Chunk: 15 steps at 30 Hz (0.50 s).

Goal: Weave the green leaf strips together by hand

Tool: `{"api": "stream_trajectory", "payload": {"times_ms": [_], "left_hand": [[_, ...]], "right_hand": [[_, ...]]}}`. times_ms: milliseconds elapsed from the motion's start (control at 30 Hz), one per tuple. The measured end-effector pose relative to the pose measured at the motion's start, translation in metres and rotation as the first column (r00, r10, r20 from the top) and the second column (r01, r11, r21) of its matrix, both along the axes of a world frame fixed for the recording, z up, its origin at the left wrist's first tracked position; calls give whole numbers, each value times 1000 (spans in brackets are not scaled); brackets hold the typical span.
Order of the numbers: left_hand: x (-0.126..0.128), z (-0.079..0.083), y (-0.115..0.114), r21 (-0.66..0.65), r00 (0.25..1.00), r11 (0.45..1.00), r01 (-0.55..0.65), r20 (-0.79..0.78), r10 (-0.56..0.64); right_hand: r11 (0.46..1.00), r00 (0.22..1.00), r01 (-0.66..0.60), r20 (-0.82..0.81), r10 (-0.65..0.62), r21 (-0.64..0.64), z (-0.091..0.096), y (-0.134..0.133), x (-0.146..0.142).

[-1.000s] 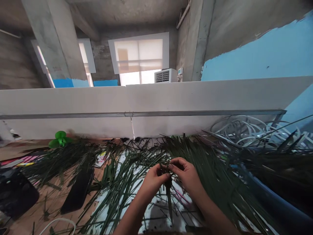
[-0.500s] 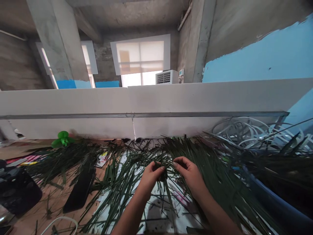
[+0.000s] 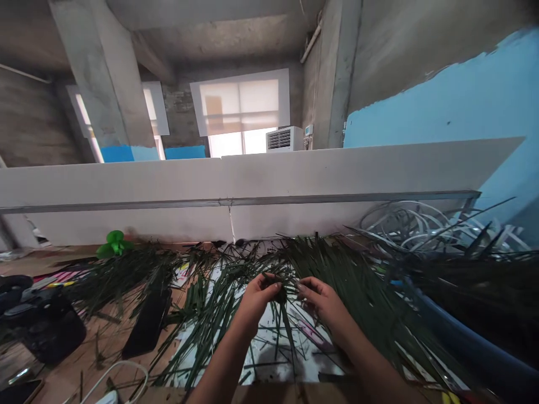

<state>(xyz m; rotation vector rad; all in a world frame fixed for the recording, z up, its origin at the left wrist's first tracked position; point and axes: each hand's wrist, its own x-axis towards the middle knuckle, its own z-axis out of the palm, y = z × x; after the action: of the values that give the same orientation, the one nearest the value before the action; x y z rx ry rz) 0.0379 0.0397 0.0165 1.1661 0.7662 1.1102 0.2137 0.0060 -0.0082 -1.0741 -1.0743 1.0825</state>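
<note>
Basically, biggest first: partition (image 3: 286,177) runs across the back, low risk. Blue tub (image 3: 463,335) at right is heaped with dark leaves; a right elbow swinging out could probably spill some over the work. Long green leaves (image 3: 357,286) fan out beside the right forearm, so a sideways sweep may drag them along. White sheet (image 3: 309,370) below the hands is littered with loose strips (image 3: 219,320); drop the piece there and it's likely hard to spot, same colour. White cable (image 3: 122,363), lower left, is well apart.

Left hand (image 3: 260,296) pinches the small leaf bundle (image 3: 282,294) between thumb and fingers, above the sheet, leaf ends hanging down. Right hand (image 3: 322,300) is just beside it, thumb and forefinger close together; can't tell if a thin strand sits between.

Main failure, I'd guess: left pinch eases and bundle loosens, or a hard tug splits a leaf.
</note>
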Motion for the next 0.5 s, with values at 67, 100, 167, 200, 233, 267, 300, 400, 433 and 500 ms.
{"api": "stream_trajectory", "payload": {"times_ms": [67,100,167,200,233,267,300,400,433,500], "left_hand": [[0,-1,-9,-8,999,999,44,-22,-44],[-1,-2,-14,-11,997,998,66,-29,-67],[-1,-3,-25,-12,994,994,107,-33,-107],[-1,-4,-30,-16,992,993,120,-37,-121],[-2,-5,-35,-24,990,991,130,-44,-131],[-2,-5,-40,-35,989,990,135,-53,-137],[-3,-7,-43,-49,988,989,139,-62,-142],[-5,-12,-49,-84,986,987,134,-86,-142],[-7,-14,-49,-96,987,988,122,-90,-131],[-12,-17,-48,-117,991,989,86,-93,-98]], "right_hand": [[1000,1000,-6,-10,6,-13,-3,-6,1],[1000,1000,-10,-8,10,-16,-4,-10,0],[1000,1000,-16,4,16,-11,-6,-17,-2],[1000,1000,-17,15,17,-4,-7,-20,-4],[1000,999,-15,30,15,5,-8,-23,-7],[1000,999,-12,50,11,15,-10,-25,-9],[1000,997,-7,78,5,24,-11,-27,-12],[999,977,4,211,-12,39,-16,-28,-16],[999,962,8,271,-18,41,-18,-28,-15],[999,908,23,417,-40,47,-22,-27,-9]]}}
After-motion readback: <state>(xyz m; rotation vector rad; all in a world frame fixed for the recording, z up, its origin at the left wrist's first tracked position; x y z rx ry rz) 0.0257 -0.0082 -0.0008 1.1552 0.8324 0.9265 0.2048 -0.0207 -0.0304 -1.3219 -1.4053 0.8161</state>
